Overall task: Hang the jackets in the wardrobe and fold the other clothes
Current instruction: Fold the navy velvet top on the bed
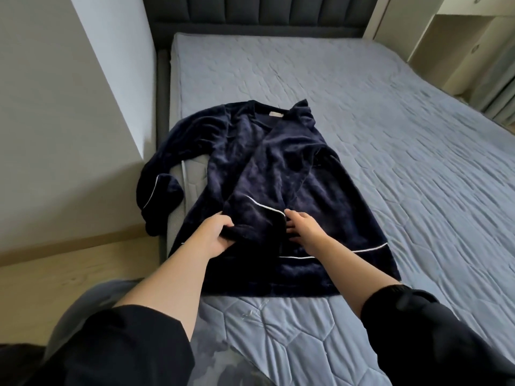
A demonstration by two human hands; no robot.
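Fingers [223, 219] of the left hand [214, 236] gripped the cuff [250, 218] of the top [237, 151]; the right hand [305, 229] rested straight-fingered beside it. The top lay on the bed [362, 107], 1 sleeve [158, 190] hanging over the left edge.

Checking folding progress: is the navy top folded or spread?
Partly folded: one sleeve lies across the navy top; the other sleeve hangs off the bed.
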